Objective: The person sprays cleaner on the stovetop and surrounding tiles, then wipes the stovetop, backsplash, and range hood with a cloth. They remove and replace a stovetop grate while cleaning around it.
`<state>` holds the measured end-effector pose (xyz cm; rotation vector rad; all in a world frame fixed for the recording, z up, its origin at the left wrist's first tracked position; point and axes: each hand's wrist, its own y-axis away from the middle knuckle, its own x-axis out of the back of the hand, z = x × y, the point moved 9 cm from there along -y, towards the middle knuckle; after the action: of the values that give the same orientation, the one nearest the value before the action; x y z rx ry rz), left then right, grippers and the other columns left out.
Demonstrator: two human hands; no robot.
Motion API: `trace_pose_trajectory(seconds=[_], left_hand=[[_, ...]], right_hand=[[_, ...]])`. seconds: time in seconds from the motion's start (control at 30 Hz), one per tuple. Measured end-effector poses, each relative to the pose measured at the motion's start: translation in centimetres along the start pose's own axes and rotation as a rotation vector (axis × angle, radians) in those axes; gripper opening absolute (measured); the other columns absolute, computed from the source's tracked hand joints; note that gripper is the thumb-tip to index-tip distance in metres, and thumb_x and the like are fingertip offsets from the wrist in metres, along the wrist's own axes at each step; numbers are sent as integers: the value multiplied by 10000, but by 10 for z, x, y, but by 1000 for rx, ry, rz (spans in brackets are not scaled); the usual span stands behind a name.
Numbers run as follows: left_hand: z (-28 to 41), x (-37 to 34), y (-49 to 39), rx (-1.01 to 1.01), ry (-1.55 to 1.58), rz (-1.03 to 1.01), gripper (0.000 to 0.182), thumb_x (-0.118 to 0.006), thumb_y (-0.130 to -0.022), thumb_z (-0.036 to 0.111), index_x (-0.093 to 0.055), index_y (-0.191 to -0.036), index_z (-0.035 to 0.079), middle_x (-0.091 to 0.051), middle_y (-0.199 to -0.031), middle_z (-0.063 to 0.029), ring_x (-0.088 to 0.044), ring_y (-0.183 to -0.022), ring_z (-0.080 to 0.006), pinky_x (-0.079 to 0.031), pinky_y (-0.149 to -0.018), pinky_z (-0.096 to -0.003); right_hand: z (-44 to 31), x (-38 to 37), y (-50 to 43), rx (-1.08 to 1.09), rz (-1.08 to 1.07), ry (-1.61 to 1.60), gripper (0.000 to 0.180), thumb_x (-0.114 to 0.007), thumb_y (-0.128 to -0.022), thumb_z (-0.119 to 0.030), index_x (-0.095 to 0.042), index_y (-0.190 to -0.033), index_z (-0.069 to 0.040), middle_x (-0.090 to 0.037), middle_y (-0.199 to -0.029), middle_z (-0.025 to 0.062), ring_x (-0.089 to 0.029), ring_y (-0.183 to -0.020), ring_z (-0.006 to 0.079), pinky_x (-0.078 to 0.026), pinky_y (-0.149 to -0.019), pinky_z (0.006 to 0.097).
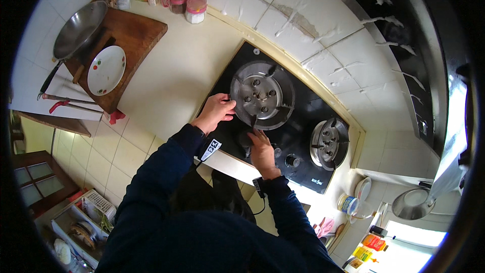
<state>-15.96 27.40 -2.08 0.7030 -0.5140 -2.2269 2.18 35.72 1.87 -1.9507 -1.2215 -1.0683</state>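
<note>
A black glass gas hob (303, 110) lies before me, with a large left burner and a smaller right burner (329, 143). My left hand (218, 110) is at the left rim of the large burner's round metal pan support (287, 115), fingers bent; whether they grip the rim cannot be told. My right hand (262, 151) has its fingertips at the near edge of the same support, beside one of its dark prongs; its grip is partly hidden. Control knobs (293, 160) sit right of my right hand. White foam-like streaks (290, 19) run down the wall tiles.
On the left, a wooden board (146, 32) bears a steel wok (80, 30) and an oval white plate (107, 70). Jars with pink lids (196, 10) stand by the wall. A black range hood (401, 34) with white streaks overhangs the right side. Tubs (346, 204) stand beyond the hob.
</note>
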Motion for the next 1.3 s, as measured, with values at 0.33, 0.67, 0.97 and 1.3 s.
trace_pose_trajectory(seconds=[0.33, 0.67, 0.97, 1.3], left_hand=[[1, -16, -16, 65, 147, -215, 395, -615, -915, 116, -493, -1287, 61, -611, -1234, -125, -653, -1067, -326, -552, -879, -497], [12, -18, -19, -9, 43, -88, 459, -662, -813, 18, -527, -1247, 86, -645, -1099, -94, -658, -961, -270, -578, -783, -467], [23, -19, -14, -47, 76, -24, 375, -651, -788, -29, -600, -1147, 68, -653, -1037, -78, -663, -915, -230, -595, -747, -422], [42, 65, 78, -62, 134, 63, 511, -646, -841, 27, -511, -1331, 74, -631, -1158, -81, -642, -1001, -213, -555, -824, -386]], right_hand=[[95, 66, 28, -751, 317, -1008, 312, -555, -850, -48, -652, -1128, 56, -685, -973, 72, -629, -847, 165, -498, -755, 268], [74, 92, -37, -150, 45, -338, 321, -672, -644, 32, -662, -963, 59, -663, -991, 227, -659, -955, 395, -520, -826, 368], [86, 91, -36, -146, 88, -244, 295, -675, -606, 60, -670, -900, 46, -655, -958, 237, -663, -926, 389, -521, -785, 365], [11, 39, -35, -703, 37, -1368, 303, -490, -815, 32, -647, -1071, 68, -681, -909, 67, -650, -802, 195, -517, -724, 300]])
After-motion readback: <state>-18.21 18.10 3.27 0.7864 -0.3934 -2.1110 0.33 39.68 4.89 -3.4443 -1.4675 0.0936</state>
